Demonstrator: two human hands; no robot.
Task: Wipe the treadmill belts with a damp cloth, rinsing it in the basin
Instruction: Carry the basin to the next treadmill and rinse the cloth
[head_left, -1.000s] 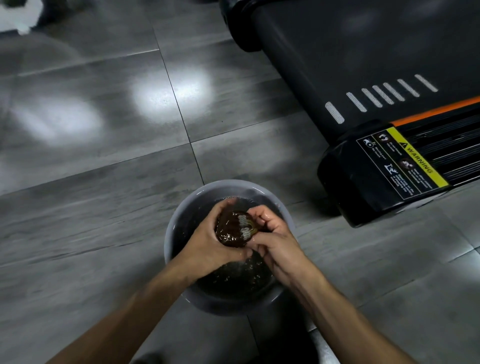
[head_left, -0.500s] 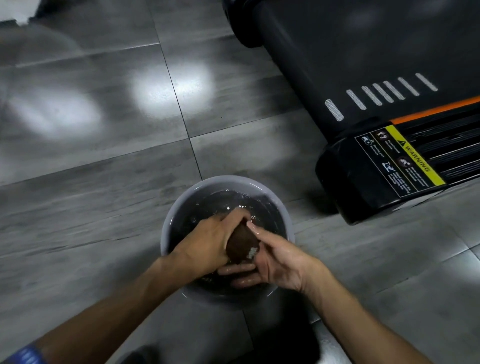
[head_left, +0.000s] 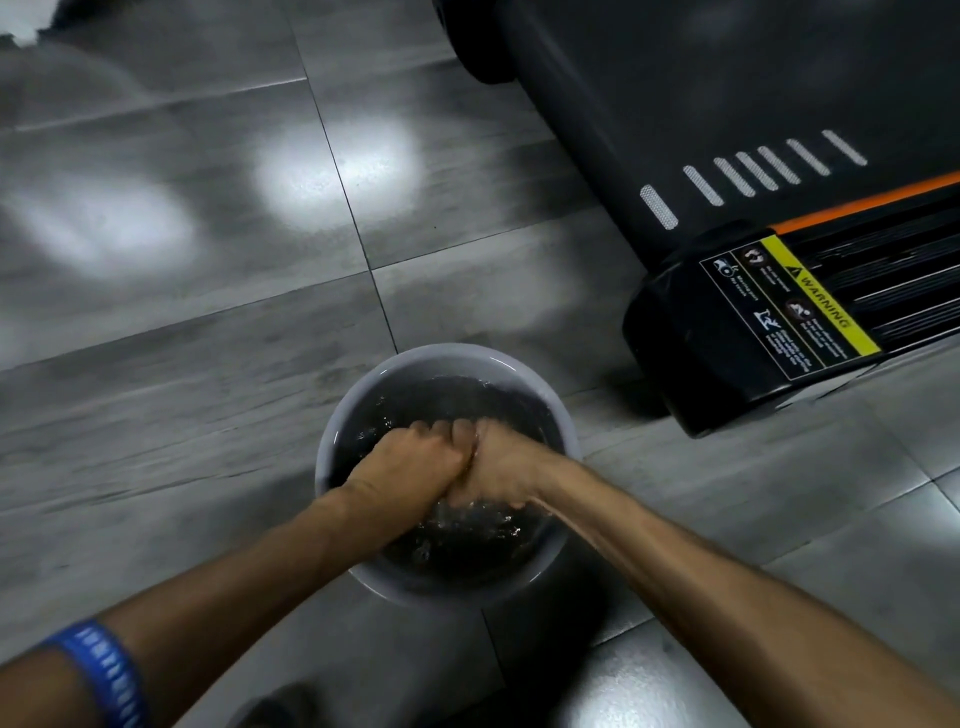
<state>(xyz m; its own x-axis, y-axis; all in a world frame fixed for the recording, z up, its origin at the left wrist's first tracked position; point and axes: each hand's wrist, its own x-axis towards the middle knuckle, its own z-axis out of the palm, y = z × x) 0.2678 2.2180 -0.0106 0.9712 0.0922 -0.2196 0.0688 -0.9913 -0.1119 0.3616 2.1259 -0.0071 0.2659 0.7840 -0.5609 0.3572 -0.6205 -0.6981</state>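
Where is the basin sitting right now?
The basin sits on the tiled floor, bottom centre of the head view, just left of the treadmill end cap.

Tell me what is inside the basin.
Inside the round grey plastic basin: dark rippling water and both hands, left hand and right hand, fists pressed together. Any cloth is hidden by them.

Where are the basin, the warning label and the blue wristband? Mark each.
basin (head_left: 332, 441): head view, bare left wall of rim.
warning label (head_left: 821, 299): head view, yellow strip.
blue wristband (head_left: 106, 670): head view, band's middle on left forearm.
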